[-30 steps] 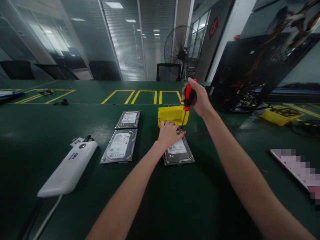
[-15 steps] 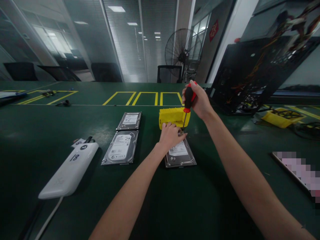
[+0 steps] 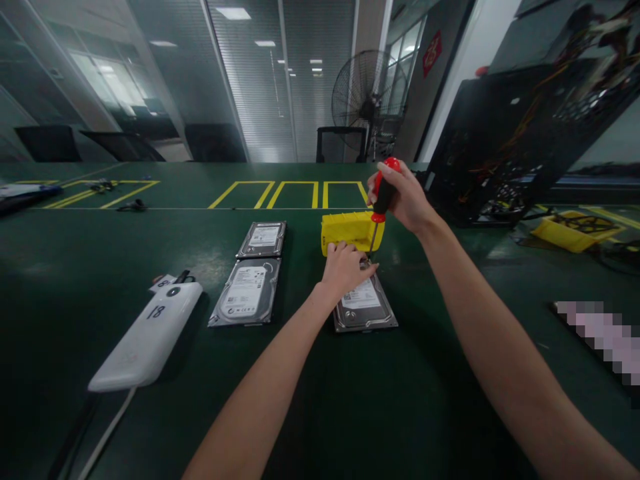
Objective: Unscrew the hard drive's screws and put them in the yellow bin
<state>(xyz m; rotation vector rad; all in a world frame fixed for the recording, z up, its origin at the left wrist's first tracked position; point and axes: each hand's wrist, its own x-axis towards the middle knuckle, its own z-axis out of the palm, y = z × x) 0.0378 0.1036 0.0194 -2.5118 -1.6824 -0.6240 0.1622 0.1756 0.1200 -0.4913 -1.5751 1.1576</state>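
Note:
A hard drive [image 3: 367, 315] lies label up on the green table in front of me. Over its far end my left hand [image 3: 345, 268] is closed, with its thumb reaching to the right; the fingertips are partly hidden. My right hand [image 3: 409, 199] grips a red and black screwdriver [image 3: 384, 198] by the handle. Its shaft slants down to the drive's far end, beside the left thumb, where the tip is hard to make out. Just behind the drive stands a yellow plastic bin [image 3: 345, 227].
Two more hard drives, a nearer one [image 3: 247, 291] and a farther one [image 3: 262, 239], lie end to end on the left. A white power bank [image 3: 150, 337] with a cable is at far left. Rightward are an open computer case [image 3: 470, 147], another yellow bin [image 3: 563, 239] and a blurred-out flat object [image 3: 600, 340].
The whole view has shifted slightly, so things sit a little farther right. Both hands keep their places at the drive, with the screwdriver still upright and slightly tilted.

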